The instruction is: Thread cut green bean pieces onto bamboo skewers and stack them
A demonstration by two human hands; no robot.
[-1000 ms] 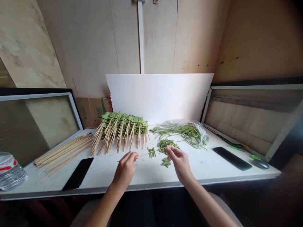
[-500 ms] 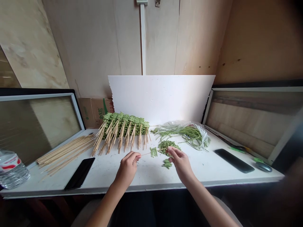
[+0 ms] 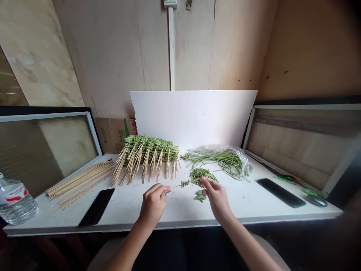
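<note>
The left hand, pinching the skewer by its bare end, has turned it, so the few threaded bean pieces now bunch up above the table; the stick is only partly filled. The right hand curls at the tip, and its grip is unclear. The print on the cardboard box and the bottle label are unreadable.

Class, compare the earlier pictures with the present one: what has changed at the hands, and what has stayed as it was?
The left hand, keeping its grip, has twisted the skewer, so its threaded bean pieces turned from broadside to nearly edge-on. The right hand stays at the tip. The finished skewers, bare sticks and phone lie unmoved.
</note>
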